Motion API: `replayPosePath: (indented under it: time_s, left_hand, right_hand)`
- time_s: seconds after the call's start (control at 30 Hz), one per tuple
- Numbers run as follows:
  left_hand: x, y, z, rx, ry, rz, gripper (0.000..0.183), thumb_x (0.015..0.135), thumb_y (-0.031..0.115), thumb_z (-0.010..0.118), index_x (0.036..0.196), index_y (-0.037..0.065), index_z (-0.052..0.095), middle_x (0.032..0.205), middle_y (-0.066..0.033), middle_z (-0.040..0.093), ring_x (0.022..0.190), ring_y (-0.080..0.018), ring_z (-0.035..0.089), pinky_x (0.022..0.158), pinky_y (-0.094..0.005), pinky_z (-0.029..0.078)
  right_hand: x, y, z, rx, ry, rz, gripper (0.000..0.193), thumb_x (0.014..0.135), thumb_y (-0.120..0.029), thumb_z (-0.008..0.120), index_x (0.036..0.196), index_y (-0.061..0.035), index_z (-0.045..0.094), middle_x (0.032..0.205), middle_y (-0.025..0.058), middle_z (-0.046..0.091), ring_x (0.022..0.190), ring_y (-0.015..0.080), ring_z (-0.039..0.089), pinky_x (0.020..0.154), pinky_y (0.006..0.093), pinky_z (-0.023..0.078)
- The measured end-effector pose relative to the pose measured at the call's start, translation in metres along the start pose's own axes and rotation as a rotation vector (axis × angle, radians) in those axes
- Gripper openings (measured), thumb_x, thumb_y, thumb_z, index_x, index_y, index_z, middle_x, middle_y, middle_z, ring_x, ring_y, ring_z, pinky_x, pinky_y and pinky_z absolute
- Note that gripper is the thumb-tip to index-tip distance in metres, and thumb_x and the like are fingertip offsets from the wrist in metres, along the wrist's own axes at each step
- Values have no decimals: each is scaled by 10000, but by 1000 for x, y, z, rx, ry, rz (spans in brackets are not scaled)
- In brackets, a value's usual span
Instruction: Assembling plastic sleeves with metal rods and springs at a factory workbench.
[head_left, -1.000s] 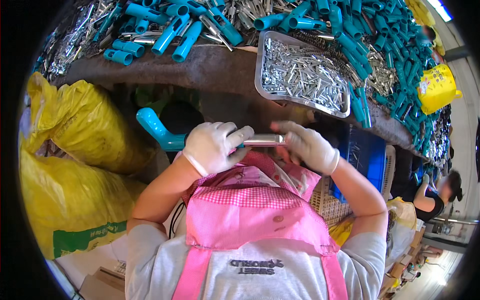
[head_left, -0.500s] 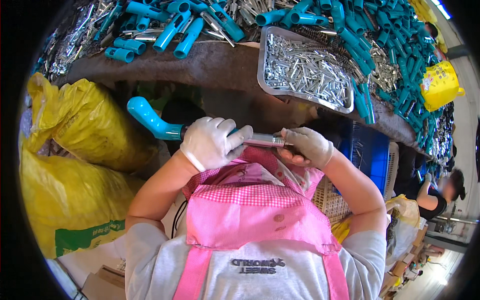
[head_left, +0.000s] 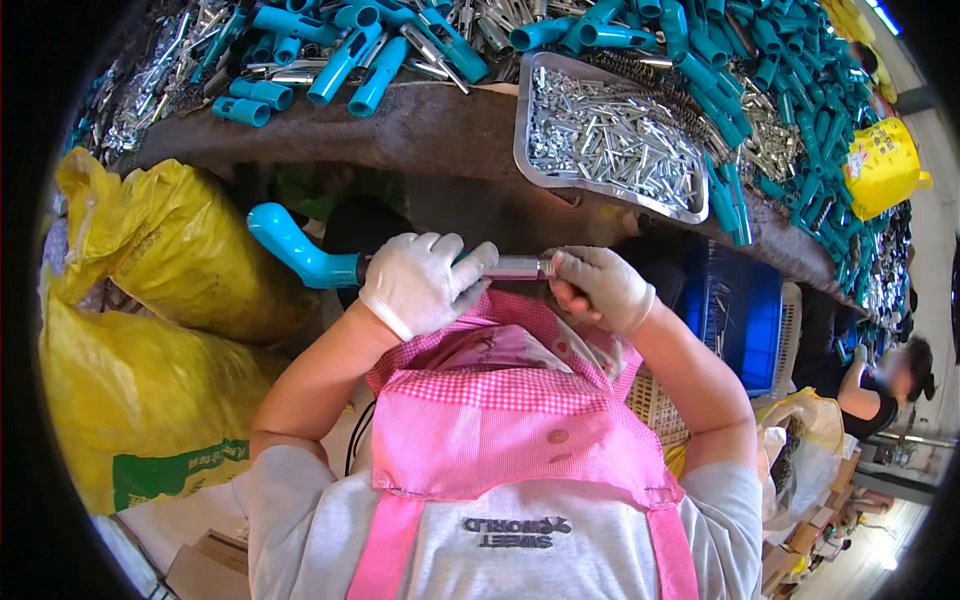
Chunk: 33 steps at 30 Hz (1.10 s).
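Across my lap lies a tool with a curved teal handle (head_left: pixel 290 247) on its left and a shiny metal tube on its right. My left hand (head_left: pixel 424 284), in a whitish glove, is wrapped around its middle and hides that part. My right hand (head_left: pixel 604 288), gloved with some bare fingertips showing, is closed on the right end of the metal tube (head_left: pixel 518 267). The thumb and fingers cover whatever sits at that tip. Both hands are above my pink apron (head_left: pixel 500 430).
Ahead is a workbench (head_left: pixel 420 125) piled with teal tubular housings (head_left: pixel 345 65) and metal parts. A metal tray (head_left: pixel 610 135) of small pins overhangs its edge. Yellow sacks (head_left: pixel 190 260) stand left; a blue crate (head_left: pixel 750 320) and a co-worker (head_left: pixel 870 385) are at right.
The tool and both hands have shifted slightly left. My right hand is nearer to the left one, its fingers still closed around the tube's end.
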<state>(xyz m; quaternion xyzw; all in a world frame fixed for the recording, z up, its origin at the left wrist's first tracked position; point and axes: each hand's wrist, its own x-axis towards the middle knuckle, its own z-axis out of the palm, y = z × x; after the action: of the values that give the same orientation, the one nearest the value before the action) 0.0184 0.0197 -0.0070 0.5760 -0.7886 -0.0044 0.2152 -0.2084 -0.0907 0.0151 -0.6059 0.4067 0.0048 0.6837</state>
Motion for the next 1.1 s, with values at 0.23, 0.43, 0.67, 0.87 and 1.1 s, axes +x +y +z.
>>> replayPosePath:
  time_s: [0.23, 0.43, 0.67, 0.87, 1.1]
  left_hand:
    - [4, 11, -3, -304, 35, -172, 300, 722, 164, 691, 1001, 83, 614, 721, -130, 617, 640, -308, 620, 565, -375, 493]
    - [7, 20, -16, -1355, 473, -401, 348, 921, 261, 542, 1162, 30, 444, 792, -84, 548, 656, -180, 559, 609, -309, 467]
    - [3, -91, -33, -2016, 1042, -465, 299, 883, 106, 542, 1141, -12, 446, 618, -1, 483, 593, -126, 500, 859, -355, 474]
    - [8, -62, 33, -2142, 1011, -1005, 137, 894, 52, 475, 1030, 55, 465, 567, 34, 342, 463, -102, 348, 839, -334, 486]
    - [-9, -44, 275, -1952, 373, -1847, 109, 867, 156, 490, 875, 63, 547, 768, -152, 562, 681, -289, 582, 571, -481, 493]
  right_hand:
    - [-6, -3, 16, 351, 100, -283, 284, 974, -229, 455, 1119, 0, 543, 657, 22, 536, 537, 48, 439, 456, 203, 357]
    - [21, 21, 53, 123, -85, -783, 773, 760, -120, 695, 1403, -14, 280, 1235, 139, 511, 1139, 223, 503, 971, 345, 394]
    - [-51, 18, 52, -417, 230, -849, 525, 677, -114, 750, 1136, 21, 535, 863, 141, 639, 745, 254, 655, 720, 325, 503]
    - [-65, 27, 37, -263, 221, -473, 466, 742, -146, 730, 1126, 36, 538, 873, 156, 660, 835, 242, 676, 762, 322, 515]
    - [-8, 99, 39, -745, 334, -258, 498, 748, -341, 691, 1114, -38, 541, 852, 222, 639, 767, 389, 631, 674, 463, 501]
